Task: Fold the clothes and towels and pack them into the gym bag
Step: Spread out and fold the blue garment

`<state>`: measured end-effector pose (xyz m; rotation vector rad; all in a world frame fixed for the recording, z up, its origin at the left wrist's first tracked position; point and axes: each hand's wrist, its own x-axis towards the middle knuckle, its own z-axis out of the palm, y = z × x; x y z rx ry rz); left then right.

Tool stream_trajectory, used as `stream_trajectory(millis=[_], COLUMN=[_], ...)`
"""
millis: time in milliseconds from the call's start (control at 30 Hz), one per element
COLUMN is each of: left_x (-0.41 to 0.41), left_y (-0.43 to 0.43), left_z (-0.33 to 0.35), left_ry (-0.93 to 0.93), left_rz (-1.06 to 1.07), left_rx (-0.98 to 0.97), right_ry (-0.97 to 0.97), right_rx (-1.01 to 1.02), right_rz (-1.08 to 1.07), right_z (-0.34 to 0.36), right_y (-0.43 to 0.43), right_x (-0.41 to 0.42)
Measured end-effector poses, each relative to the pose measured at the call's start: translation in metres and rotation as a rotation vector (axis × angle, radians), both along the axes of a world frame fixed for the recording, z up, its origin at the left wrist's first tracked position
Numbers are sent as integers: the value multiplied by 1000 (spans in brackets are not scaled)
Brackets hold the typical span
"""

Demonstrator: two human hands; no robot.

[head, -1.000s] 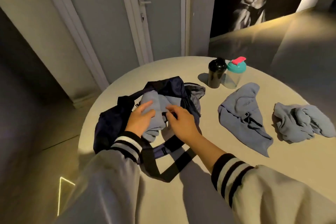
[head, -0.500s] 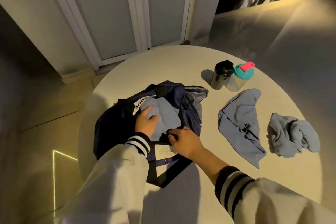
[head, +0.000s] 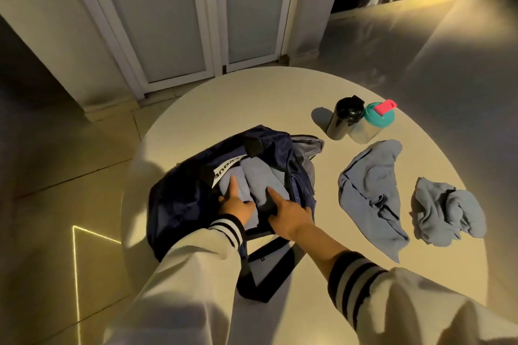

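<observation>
We see through one wide-angle camera on the person's head, tilted steeply down and forward over the round cream table. The dark navy fabric gym bag lies close below the lens by the table's near-left edge. The far edge faces white panelled doors.

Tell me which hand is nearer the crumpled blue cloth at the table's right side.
Right. The right hand is at the gym bag's opening, left of the crumpled cloth; the left hand sits farther left, inside the bag.
</observation>
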<state>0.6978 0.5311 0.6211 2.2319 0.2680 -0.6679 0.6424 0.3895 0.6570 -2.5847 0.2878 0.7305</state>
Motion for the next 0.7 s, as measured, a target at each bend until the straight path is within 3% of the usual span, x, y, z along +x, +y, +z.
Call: stream_trajectory(millis=[200,333,467,700], left_x=[9,-7,-32,-35], left_y=[-7,-1,13,14], left_z=[-3,2,5,11], left_ry=[-123,-145,-279,-72], left_rz=[-31,4,14,-86], left_rx=[-184,-312,-5,-234], right_ry=[-214,-275,-255,-368], right_rx=[204,151,174,345], right_rz=[-86,-68,-75,-227], right_z=[-6,-16,-17,-7], right_y=[-1,3,15,31], right_x=[-4,-9,-17,-19])
